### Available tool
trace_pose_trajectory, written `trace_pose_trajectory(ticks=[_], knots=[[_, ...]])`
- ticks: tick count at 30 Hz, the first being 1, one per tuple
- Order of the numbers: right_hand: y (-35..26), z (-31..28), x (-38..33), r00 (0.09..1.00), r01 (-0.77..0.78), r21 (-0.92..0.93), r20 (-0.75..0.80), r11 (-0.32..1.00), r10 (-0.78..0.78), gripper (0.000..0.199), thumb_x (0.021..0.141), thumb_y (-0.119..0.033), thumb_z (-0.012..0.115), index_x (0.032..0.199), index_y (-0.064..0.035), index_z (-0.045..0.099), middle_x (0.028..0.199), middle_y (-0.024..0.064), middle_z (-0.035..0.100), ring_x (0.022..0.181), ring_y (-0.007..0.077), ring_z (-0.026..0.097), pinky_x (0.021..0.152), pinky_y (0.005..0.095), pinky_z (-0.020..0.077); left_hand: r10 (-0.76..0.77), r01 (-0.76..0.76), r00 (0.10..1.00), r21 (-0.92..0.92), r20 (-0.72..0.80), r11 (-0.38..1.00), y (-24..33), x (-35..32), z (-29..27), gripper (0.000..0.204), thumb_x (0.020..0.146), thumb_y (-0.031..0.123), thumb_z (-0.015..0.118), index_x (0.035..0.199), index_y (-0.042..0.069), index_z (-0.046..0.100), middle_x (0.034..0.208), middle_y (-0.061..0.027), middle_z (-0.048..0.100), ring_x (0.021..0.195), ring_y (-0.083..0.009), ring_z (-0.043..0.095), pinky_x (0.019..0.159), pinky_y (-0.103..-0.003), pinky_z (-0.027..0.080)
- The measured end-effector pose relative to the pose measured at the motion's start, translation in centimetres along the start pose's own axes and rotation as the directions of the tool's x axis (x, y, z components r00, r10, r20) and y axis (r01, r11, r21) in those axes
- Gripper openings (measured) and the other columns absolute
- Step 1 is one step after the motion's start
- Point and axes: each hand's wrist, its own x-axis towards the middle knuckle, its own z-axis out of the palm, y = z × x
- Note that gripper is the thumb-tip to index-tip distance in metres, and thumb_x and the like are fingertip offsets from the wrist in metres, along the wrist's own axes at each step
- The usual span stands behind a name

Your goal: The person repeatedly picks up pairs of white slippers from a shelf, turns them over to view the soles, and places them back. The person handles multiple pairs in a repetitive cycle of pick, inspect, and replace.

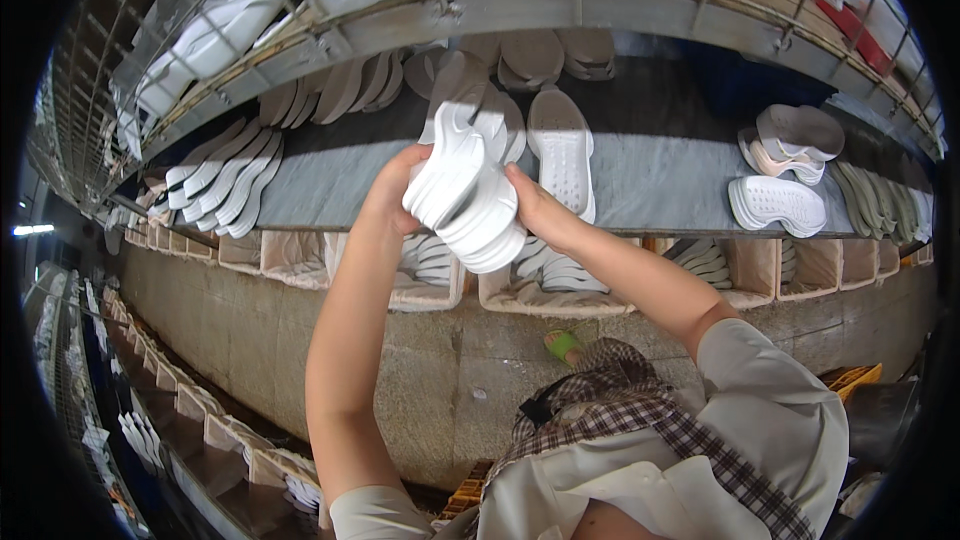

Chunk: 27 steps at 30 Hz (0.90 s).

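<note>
A stack of white shoe soles (465,195) is held in front of me, above the near edge of the grey table. My left hand (398,185) grips the stack's left side, fingers wrapped behind it. On the right side my right hand (530,202) closes on the same stack, its fingertips partly hidden. Just right of the stack, a single white sole with rows of small holes (562,155) lies on the table. More soles lie behind the held stack, partly covered by it.
White soles (232,175) lean in a row at the table's left. Piled soles (778,205) and grey-green soles (875,198) sit at the right. Cloth-lined bins (555,295) hold soles below the edge. A wire-mesh shelf (560,0) with plastic-wrapped goods hangs over the table (660,175).
</note>
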Motion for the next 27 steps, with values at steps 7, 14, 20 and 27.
trace_pose_trajectory(ticks=[7, 14, 20, 27], knots=[[1.8, -3.9, 2.2, 0.948, -0.302, 0.179, -0.047, 0.936, 0.315, 0.045, 0.098, -0.033, 0.038, 0.123, 0.0032, 0.049, 0.118, 0.0126, 0.056, 0.108, 0.0183, 0.052, 0.095, 0.0332, 0.0398, -0.053, 0.132, 0.974, 0.359, -0.222, 0.924, 0.7, 4.4, 0.2, 0.074, 0.084, 0.027, 0.062, 0.143, 0.010, 0.022, 0.129, -0.0140, 0.050, 0.112, -0.0273, 0.054, 0.085, -0.050, 0.048], [-1.1, -8.5, 1.9, 0.958, -0.195, 0.155, -0.180, 0.969, 0.222, 0.033, 0.096, -0.022, 0.049, 0.122, -0.0031, 0.050, 0.117, 0.0084, 0.056, 0.104, 0.0185, 0.055, 0.087, 0.0306, 0.0443, 0.107, 0.156, 0.907, 0.562, -0.408, 0.812, 1.0, 5.4, -0.3, 0.073, 0.079, 0.040, 0.064, 0.138, 0.009, 0.035, 0.136, -0.0132, 0.046, 0.119, -0.0329, 0.046, 0.096, -0.055, 0.034], [-1.3, -9.7, 1.4, 0.937, -0.035, -0.019, -0.349, 0.999, 0.026, 0.027, 0.095, -0.020, 0.049, 0.117, -0.0051, 0.053, 0.117, 0.0074, 0.057, 0.101, 0.0180, 0.057, 0.085, 0.0309, 0.0444, 0.470, -0.204, 0.781, 0.545, -0.410, 0.814, 2.7, 12.5, -8.9, 0.051, 0.081, 0.035, 0.065, 0.119, 0.002, 0.055, 0.118, -0.0130, 0.058, 0.110, -0.0273, 0.049, 0.086, -0.044, 0.041], [0.8, -10.8, -6.2, 0.943, 0.111, -0.634, -0.177, 0.766, -0.282, 0.015, 0.086, -0.001, 0.056, 0.100, -0.0012, 0.059, 0.114, 0.0108, 0.054, 0.108, 0.0190, 0.051, 0.091, 0.0303, 0.0409, 0.598, -0.297, 0.670, 0.579, -0.440, 0.759, 3.2, 25.3, -14.6, 0.047, 0.082, 0.030, 0.065, 0.120, 0.004, 0.054, 0.116, -0.0127, 0.058, 0.109, -0.0281, 0.049, 0.086, -0.045, 0.041]])
